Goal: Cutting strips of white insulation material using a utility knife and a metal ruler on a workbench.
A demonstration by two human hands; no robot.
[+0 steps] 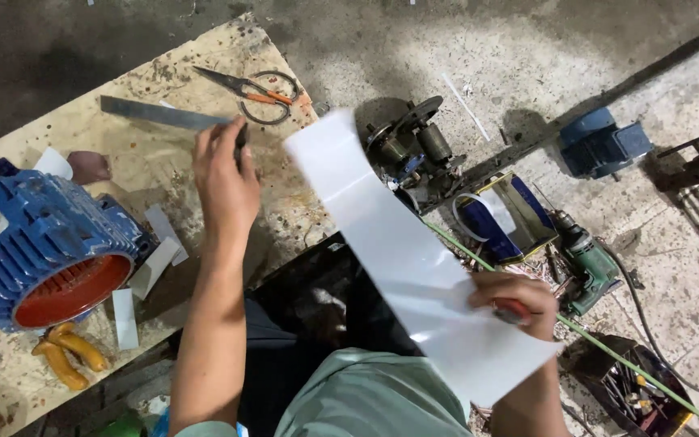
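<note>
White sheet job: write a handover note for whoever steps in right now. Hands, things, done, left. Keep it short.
Left hand: reached out over the wooden board, fingers on the near end of the metal ruler; it seems to pinch a small dark item, too small to tell.
Right hand: grips the long white sheet, held in the air, with something red in the fist.
Scissors lie beyond the ruler. Blue motor housing sits at the board's left, cut white strips beside it.
Done: several strips lie cut.
Left: the big sheet looks uncut.
</note>
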